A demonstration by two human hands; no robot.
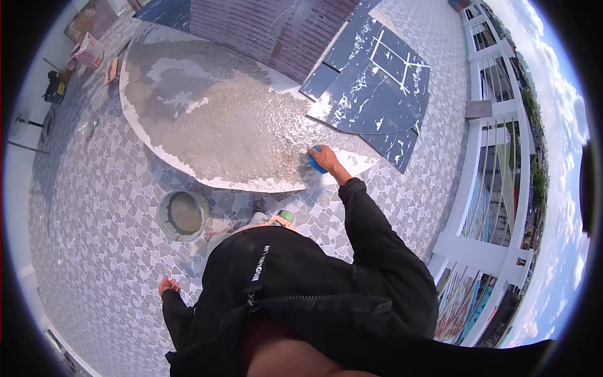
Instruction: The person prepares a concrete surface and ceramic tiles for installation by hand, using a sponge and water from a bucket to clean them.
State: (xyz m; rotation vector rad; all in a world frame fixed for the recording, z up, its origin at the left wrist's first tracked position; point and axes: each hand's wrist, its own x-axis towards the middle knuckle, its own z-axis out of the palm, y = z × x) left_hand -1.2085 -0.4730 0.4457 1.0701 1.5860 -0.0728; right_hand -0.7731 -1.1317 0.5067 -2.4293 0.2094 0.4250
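Note:
My right hand (324, 158) is closed on a blue scrubbing pad (315, 164), pressed to the near right edge of a large round-edged slab (220, 125); its exact kind is partly hidden by my fingers. Wet, grey-brown slurry covers most of the slab, and whitish patches show along its rim. My left hand (168, 286) hangs low at my side, holding nothing, with fingers loosely apart. Nearest to it stands a bucket (162, 217) of murky grey liquid.
Dark blue boards (361, 94) with white smears and a ridged brown panel (264, 31) lie against the slab's far side. Stone-patterned tiles (100, 207) cover the floor. A white railing (483, 182) runs along the right. A bag (91, 50) and tools (55, 88) are at left.

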